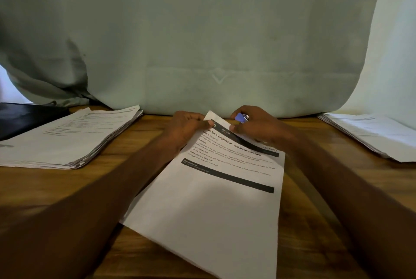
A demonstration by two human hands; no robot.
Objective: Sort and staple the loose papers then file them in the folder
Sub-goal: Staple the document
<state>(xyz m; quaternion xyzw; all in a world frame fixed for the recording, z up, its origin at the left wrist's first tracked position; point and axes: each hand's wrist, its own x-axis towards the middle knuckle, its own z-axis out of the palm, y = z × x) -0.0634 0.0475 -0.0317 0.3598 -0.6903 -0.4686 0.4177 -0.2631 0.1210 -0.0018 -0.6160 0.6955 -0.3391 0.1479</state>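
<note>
Stapling step, by the look of it. Printed sheet set (pixel 216 188) lying at 6 o'clock on the wooden table (pixel 157 119), turned a bit clockwise, top-left corner lifted off the wood. Left hand (pixel 184 128) pinching that corner, thumb and fingertips clamped on the paper, probably to keep the pages lined up. Right hand (pixel 258 128) curled round a small blue stapler (pixel 241 118) at 12 o'clock, nose just beside the same corner; can't tell if the paper sits in its mouth yet. Thick paper stack (pixel 72 137) at 9 o'clock, thinner pile (pixel 371 134) at 3 o'clock, likely sorted vs. pending, no idea which. Black folder (pixel 20 116) at 10 o'clock, partly under the thick stack, waiting for filing.
</note>
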